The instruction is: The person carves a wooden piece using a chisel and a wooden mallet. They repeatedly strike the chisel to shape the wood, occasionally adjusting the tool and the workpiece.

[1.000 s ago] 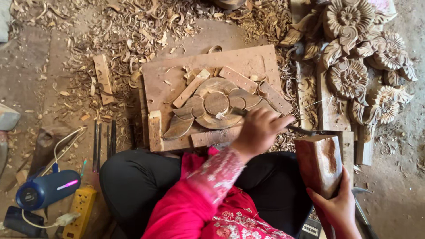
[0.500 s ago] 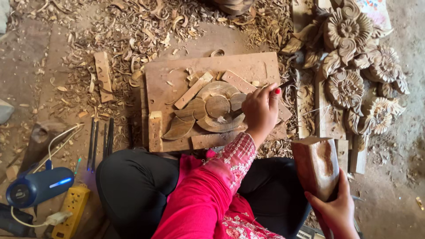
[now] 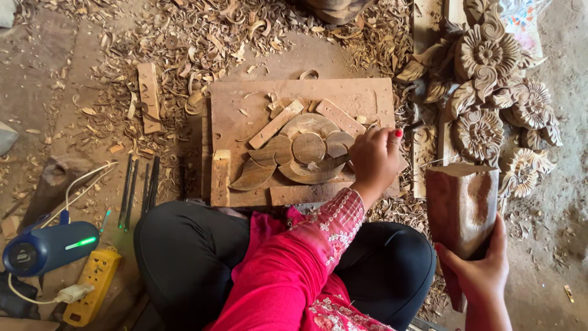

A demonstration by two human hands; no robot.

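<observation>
Right hand [image 3: 484, 270] nearest, low right, fingers wrapped shut round a wooden mallet [image 3: 460, 205], held upright beside the knee, well apart from the board. Left hand [image 3: 375, 160] further out, fist closed on a chisel [image 3: 327, 163], blade lying leftward from the grip, tip touching the flower carving [image 3: 300, 150]. Carving flat on the wooden board [image 3: 361, 98], pinned between wood strips [image 3: 277, 122]. Spare chisels [image 3: 138, 190] left of board. Blue device [image 3: 46, 248], yellow power strip [image 3: 92, 285] near left. Finished carved flowers [image 3: 484, 92] far right, shavings [image 3: 202, 37] beyond.
</observation>
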